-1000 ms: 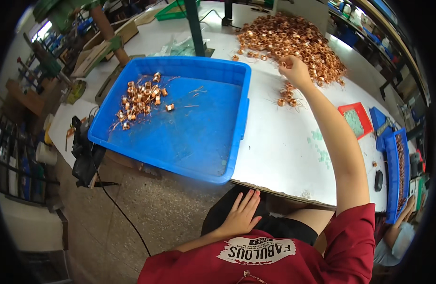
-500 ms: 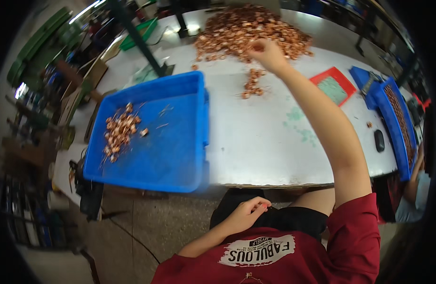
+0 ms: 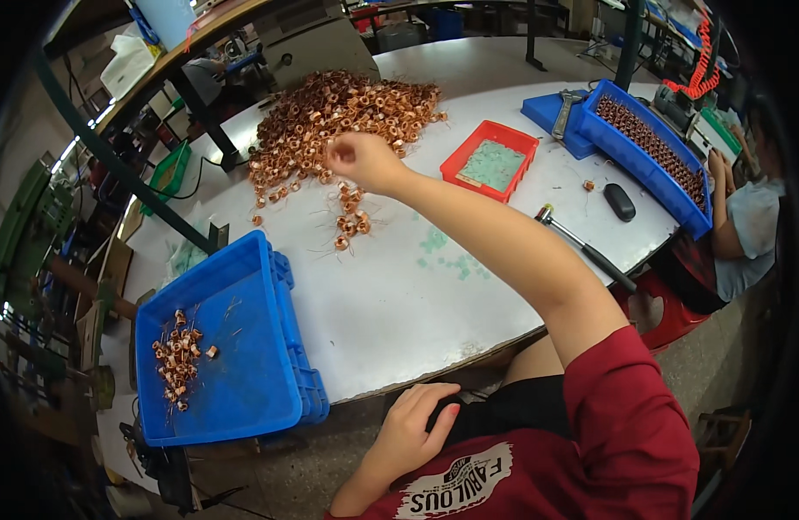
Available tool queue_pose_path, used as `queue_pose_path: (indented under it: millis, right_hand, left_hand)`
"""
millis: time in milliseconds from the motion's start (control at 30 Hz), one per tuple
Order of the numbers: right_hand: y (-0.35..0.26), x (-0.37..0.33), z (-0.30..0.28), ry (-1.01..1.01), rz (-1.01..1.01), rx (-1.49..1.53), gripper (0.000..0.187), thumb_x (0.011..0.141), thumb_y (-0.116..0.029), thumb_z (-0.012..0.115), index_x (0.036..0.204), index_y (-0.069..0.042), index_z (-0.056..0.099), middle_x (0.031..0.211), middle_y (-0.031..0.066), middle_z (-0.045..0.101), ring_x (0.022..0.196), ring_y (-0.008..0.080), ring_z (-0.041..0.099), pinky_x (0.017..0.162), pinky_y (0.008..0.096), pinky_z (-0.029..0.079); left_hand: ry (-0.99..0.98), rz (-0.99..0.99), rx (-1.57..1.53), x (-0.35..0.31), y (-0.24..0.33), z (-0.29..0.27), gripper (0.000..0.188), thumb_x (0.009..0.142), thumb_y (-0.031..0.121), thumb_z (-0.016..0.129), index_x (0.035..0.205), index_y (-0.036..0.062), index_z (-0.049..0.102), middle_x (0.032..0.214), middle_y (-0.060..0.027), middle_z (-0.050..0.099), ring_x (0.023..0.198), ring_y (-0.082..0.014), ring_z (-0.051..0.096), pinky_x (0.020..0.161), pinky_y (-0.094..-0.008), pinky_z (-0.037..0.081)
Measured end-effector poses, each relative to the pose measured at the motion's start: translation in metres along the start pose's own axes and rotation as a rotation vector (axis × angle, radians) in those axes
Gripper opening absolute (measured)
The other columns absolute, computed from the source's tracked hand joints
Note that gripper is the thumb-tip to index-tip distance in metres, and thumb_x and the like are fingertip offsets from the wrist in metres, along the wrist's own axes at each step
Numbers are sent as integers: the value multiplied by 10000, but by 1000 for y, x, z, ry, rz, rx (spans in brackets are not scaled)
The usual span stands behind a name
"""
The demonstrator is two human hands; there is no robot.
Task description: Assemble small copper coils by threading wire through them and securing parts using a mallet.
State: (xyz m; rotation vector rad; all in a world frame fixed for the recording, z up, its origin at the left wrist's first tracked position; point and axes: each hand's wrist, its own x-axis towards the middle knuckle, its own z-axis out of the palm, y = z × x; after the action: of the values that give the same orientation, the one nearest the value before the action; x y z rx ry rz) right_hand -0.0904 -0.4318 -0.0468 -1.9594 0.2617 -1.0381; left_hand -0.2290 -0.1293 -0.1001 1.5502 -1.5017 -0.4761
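your right hand (image 3: 360,160) is out over the near edge of the coil pile (image 3: 339,117), fingers curled in narrow; you can't tell whether a coil is pinched inside. a few loose coils (image 3: 347,217) lie on the white table (image 3: 399,295) just below that hand. your left hand (image 3: 412,429) rests on your lap, fingers loosely spread, holding nothing. the blue bin (image 3: 243,381) sits at the table's left edge with a small clump of coils (image 3: 178,355) inside.
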Motion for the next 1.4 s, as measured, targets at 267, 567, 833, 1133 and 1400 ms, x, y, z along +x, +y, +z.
queue_pose_path:
  millis: [267, 567, 833, 1133, 1400]
  right_hand:
    - [-60, -39, -43, -320, -216, -103, 166, 788, -68, 662, 948, -27, 654, 830, 64, 646, 700, 141, 592, 667, 266, 495]
    - [-124, -175, -86, -877, -129, 112, 413, 751, 10, 664, 1148, -73, 587, 948, 48, 624, 860, 215, 592, 784, 307, 484]
    - [-103, -198, -99, -782, -237, -111, 453, 745, 15, 664, 1184, -62, 580, 932, 55, 619, 812, 184, 578, 728, 272, 475]
    - [-77, -235, -94, -636, 305, 264, 235, 735, 12, 689, 965, -40, 685, 856, 65, 620, 685, 129, 515, 588, 223, 407]
    - [-66, -252, -89, -460, 75, 54, 79, 767, -41, 691, 845, -40, 701, 769, 30, 597, 631, 113, 495, 559, 220, 403]
  left_hand:
    - [40, -300, -711, -2, -22, -7, 208, 913, 123, 504, 1066, 2, 578, 1013, -162, 627, 860, -258, 590, 746, -315, 469]
    - [-93, -331, -1853, 18, -52, -15, 425, 909, 297, 569, 1165, -32, 484, 1031, -166, 576, 742, -226, 560, 578, -309, 474]
    - [-81, -512, -1664, 16, -49, -1, 436, 850, 127, 666, 1208, -28, 472, 1052, -186, 577, 760, -218, 607, 547, -254, 502]
    - [-92, -499, -1761, 1, -46, 13, 377, 853, 34, 636, 1198, -37, 500, 1082, -231, 589, 768, -219, 620, 556, -265, 521]
    - [-5, -517, -1688, -5, -47, 25, 352, 858, 31, 630, 1187, -39, 527, 1046, -224, 604, 802, -225, 629, 602, -261, 535]
